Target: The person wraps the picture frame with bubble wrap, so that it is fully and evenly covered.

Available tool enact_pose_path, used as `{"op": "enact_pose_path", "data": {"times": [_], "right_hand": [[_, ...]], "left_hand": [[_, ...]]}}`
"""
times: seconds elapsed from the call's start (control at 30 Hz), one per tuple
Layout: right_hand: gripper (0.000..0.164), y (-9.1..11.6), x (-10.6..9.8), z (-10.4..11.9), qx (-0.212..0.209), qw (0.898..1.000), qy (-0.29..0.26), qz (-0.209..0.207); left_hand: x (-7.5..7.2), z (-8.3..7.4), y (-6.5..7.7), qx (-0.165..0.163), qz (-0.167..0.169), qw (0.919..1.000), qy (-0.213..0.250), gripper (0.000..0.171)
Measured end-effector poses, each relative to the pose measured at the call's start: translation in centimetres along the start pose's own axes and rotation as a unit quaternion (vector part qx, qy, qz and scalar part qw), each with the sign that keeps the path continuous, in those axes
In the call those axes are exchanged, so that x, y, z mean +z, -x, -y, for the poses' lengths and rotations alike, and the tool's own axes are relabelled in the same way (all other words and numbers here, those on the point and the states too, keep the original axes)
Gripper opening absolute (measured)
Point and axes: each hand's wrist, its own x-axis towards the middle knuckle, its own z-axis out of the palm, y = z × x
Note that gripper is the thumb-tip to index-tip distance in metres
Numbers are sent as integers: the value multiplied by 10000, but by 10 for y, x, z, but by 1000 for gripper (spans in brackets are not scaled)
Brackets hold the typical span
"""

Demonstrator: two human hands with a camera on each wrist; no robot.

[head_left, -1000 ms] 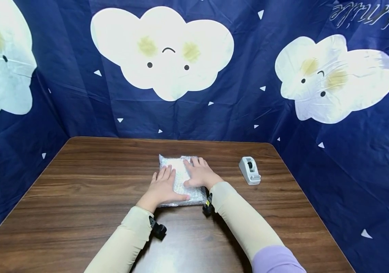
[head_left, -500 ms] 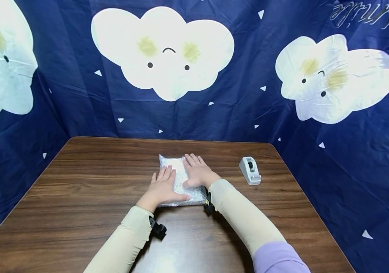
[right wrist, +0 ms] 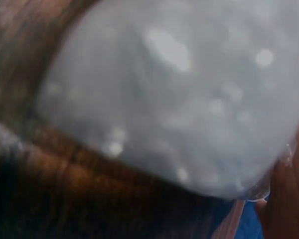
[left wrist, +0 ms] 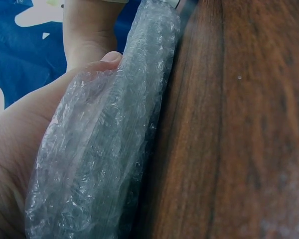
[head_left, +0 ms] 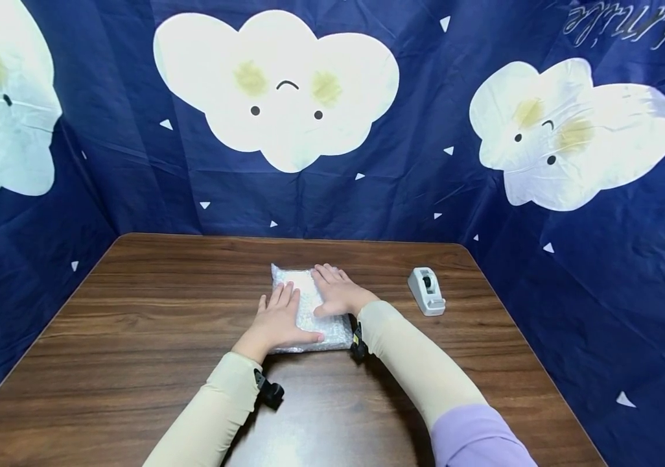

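Observation:
A flat parcel in clear bubble wrap (head_left: 309, 311) lies on the wooden table, a pale sheet-like face showing through it. Across its left side my left hand (head_left: 276, 324) rests with fingers spread and the thumb pointing right. My right hand (head_left: 338, 293) lies over the upper right part, fingers straight and reaching to the far edge. Seen from the left wrist, the wrap's near edge (left wrist: 104, 144) is thick and folded, with a thumb (left wrist: 111, 57) on top of it. In the right wrist view the bubble wrap (right wrist: 179, 99) fills most of the picture, blurred and close.
A white tape dispenser (head_left: 427, 292) with a dark core stands to the right of the parcel. The brown wood table (head_left: 134, 363) ends at a blue curtain (head_left: 332, 201) with white clouds, which wraps round the back and sides.
My right hand has shifted slightly along the parcel's upper right, its fingers sliding left toward the far edge. The left hand and the parcel stay in place.

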Motion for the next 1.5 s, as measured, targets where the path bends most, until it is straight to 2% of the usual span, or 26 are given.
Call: {"op": "enact_pose_path", "data": {"times": [0.23,0.57,0.67,0.77,0.83,0.93,1.07,1.17,1.23,1.3,1.4,1.5], "right_hand": [[104,0,7,-3,-88,9995,-288,-12],[93,16,8,-24,-973,9912,-776,-445],[86,24,5,-38,-972,9861,-1071,-818],[75,34,-1,-56,-719,9776,-1240,-1538],[66,43,-7,-69,-412,9691,-1277,-2070],[53,61,-13,-91,61,9501,-1317,-2826],[42,95,-13,-117,737,9120,-1663,-3678],[37,123,-8,-134,1291,8798,-2044,-4092],[35,139,-2,-143,1659,8650,-2274,-4155],[34,152,6,-150,2024,8560,-2404,-4105],[32,166,19,-157,2472,8477,-2553,-3939],[31,172,33,-159,2723,8419,-2720,-3782]], "left_hand": [[1,1,3,11,0,10000,-39,135],[3,0,7,-64,62,10000,8,135],[2,-1,6,-62,80,9999,-14,136],[1,0,5,-79,57,9999,-43,137],[0,0,4,-92,40,9999,-45,137],[0,1,4,-101,21,9999,-3,137],[2,0,4,-36,-18,9999,110,136],[3,-1,3,-14,-16,9999,122,136],[4,-1,3,-27,-8,10000,79,137],[4,-1,2,-26,-13,10000,74,137],[3,-1,2,-15,-44,10000,86,136],[0,0,3,-21,-75,9999,100,136]]}}
